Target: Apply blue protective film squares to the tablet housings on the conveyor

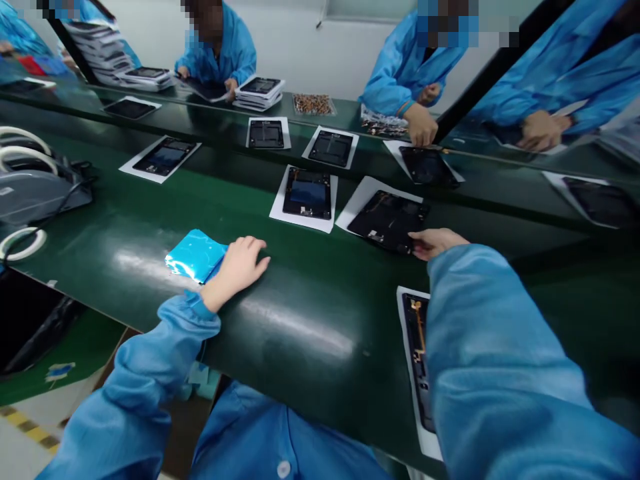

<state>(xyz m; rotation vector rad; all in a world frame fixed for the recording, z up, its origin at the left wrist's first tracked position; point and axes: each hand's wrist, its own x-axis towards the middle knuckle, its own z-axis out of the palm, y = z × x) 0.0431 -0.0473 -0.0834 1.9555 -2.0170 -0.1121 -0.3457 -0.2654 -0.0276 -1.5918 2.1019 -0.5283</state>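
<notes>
My right hand pinches the near right corner of a black tablet housing, which lies tilted over a white sheet. Fingers apart, my left hand rests on the green table beside a stack of shiny blue film and holds nothing. A second housing, with a dark blue panel inside, lies on its own white sheet left of the one I grip. Partly hidden under my right sleeve is another housing with an orange flex cable, also on white paper.
A raised shelf runs along the table's far side, carrying several tablet housings on white sheets. Co-workers in blue sit beyond it. At left stands a grey tape dispenser with white rolls. A bag of small copper-coloured parts lies at the back.
</notes>
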